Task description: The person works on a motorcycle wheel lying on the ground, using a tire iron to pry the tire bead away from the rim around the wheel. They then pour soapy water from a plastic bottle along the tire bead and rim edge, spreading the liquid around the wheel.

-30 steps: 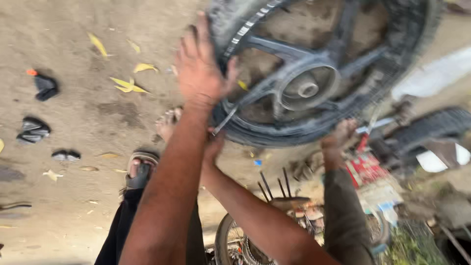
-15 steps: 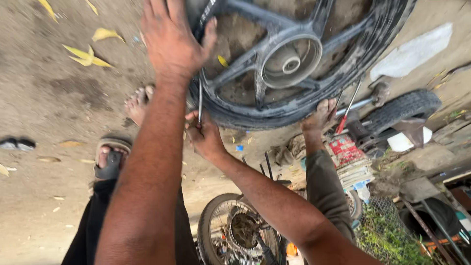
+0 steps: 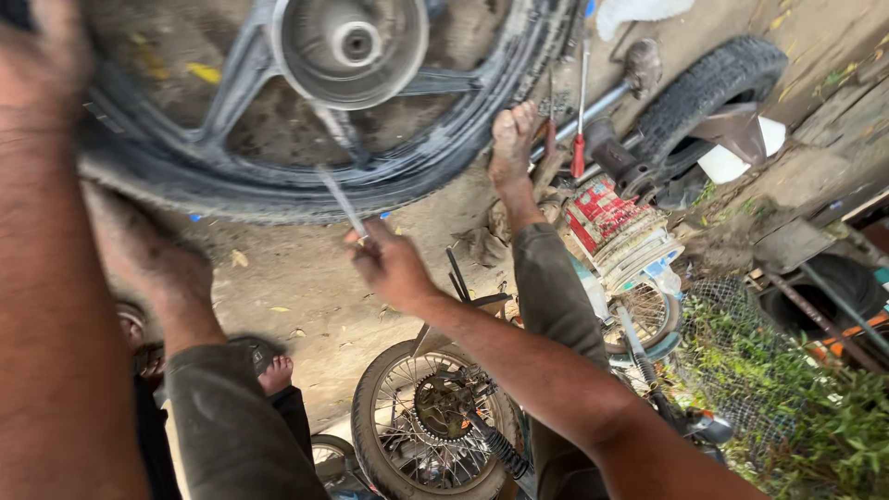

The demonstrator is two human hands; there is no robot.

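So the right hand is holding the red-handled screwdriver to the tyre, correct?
Not quite. The head view shows the right hand holding a thin bare metal rod to the tyre. The red-handled screwdriver lies on the ground beyond the tyre, in nobody's hand.

Dirt ground (image 3: 306, 296), motorcycle wheel (image 3: 306, 102), spare tyre (image 3: 713, 79), yellow leaves (image 3: 239, 258)
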